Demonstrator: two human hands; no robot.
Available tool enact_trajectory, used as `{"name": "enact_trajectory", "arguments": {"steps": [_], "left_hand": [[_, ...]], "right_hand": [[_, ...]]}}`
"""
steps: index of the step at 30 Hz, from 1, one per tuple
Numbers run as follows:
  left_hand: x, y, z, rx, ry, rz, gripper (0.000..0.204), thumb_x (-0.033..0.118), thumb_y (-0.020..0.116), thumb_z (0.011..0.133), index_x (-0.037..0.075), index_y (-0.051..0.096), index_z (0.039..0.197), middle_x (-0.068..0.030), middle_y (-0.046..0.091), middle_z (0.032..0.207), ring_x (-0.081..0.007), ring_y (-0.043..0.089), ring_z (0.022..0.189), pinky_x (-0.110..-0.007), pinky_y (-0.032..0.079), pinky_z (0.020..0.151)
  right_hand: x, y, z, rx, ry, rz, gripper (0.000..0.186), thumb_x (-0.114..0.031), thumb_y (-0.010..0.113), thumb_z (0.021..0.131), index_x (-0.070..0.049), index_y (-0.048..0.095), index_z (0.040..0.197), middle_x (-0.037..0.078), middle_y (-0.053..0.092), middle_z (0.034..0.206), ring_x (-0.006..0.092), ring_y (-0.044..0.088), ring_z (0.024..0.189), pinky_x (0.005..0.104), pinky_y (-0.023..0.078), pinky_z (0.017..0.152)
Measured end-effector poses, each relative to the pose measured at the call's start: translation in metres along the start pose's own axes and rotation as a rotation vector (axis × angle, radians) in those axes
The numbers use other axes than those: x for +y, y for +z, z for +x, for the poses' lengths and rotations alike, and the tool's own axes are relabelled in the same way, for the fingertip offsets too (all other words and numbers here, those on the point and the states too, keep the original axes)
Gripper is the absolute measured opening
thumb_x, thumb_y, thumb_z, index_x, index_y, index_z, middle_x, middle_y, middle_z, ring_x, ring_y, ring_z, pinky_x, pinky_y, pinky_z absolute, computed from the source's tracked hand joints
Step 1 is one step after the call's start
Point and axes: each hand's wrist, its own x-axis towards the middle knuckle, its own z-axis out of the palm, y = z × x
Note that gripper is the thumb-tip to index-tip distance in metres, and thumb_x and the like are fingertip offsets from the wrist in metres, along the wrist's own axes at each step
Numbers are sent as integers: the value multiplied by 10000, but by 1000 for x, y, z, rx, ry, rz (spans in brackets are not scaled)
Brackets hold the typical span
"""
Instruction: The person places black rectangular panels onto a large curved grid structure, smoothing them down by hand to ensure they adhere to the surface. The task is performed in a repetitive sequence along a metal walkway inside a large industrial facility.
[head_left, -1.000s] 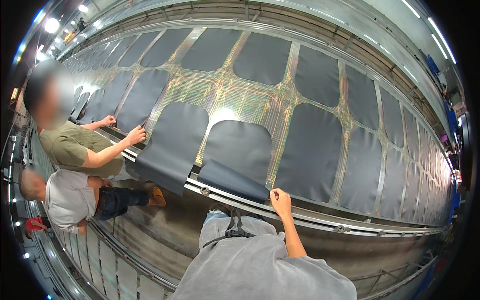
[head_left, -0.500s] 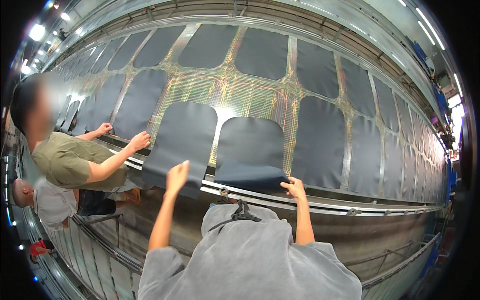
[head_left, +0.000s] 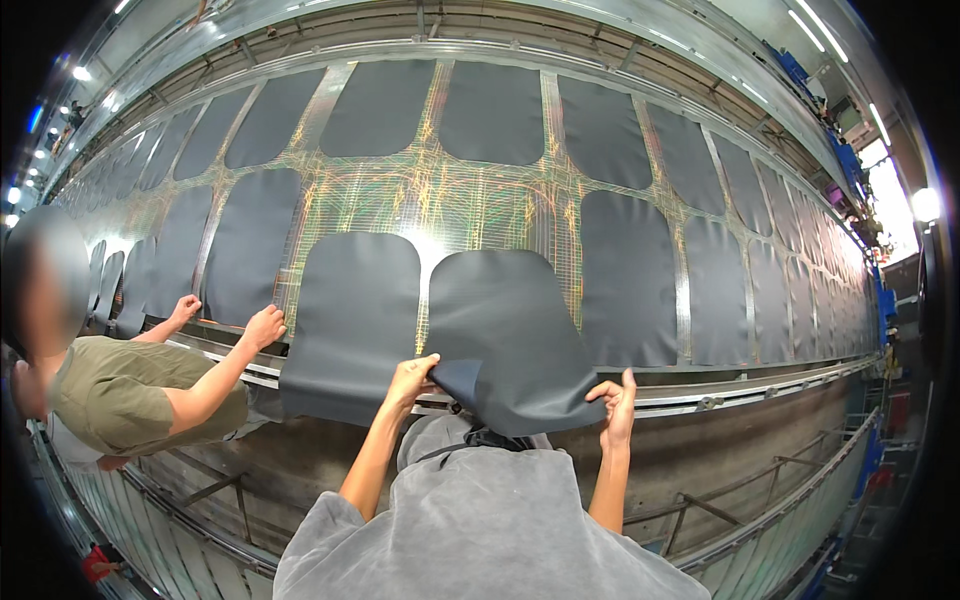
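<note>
A dark grey sheet (head_left: 505, 325) with rounded far corners lies on the long metal table (head_left: 420, 200), its near end lifted and sagging over the front rail. My left hand (head_left: 410, 380) pinches its near left corner, which is turned up to show a bluish face. My right hand (head_left: 616, 405) grips the right corner between thumb and fingers, with the index finger pointing up. A similar sheet (head_left: 348, 310) lies just left of it, bent down over the front edge.
More sheets (head_left: 625, 280) lie in two rows along the table, which carries coloured lines. A co-worker in olive (head_left: 140, 395) at my left has both hands at a sheet's edge, another person behind them. A metal rail (head_left: 710, 402) runs along the front, railings below.
My left hand came up from below and took the sheet's left corner. The curled near end is now unrolled and pulled out over the front edge. My view has shifted.
</note>
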Motion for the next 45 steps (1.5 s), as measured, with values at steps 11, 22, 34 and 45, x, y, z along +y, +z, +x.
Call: {"name": "enact_trajectory", "arguments": {"steps": [11,22,34,45], "left_hand": [[288,97,10,-171,444,30,429,103,738,830,-11,631,1229,-24,656,1054,-53,585,815,-234,485,709],[455,146,-21,-411,1003,-95,470,59,674,891,3,530,1335,-71,600,1172,-125,618,1006,-240,508,811],[215,48,122,139,465,247,689,41,767,765,-40,482,1387,-166,586,1300,-199,601,1095,-324,489,932],[73,-3,130,489,127,420,174,178,764,820,9,755,860,-11,710,757,-85,612,657,-272,487,642]], "right_hand": [[-189,121,133,-160,-478,-221,253,-7,719,827,-83,501,929,-64,479,701,4,412,630,193,318,549],[-317,138,177,142,-1043,64,471,-97,746,868,7,494,1251,135,639,1048,160,606,1008,287,450,953],[10,88,285,131,-168,-241,428,-206,758,873,53,605,1177,84,671,1066,144,612,994,296,466,920],[142,79,214,246,90,-542,355,-228,767,821,31,697,1054,133,741,918,168,675,844,302,509,803]]}}
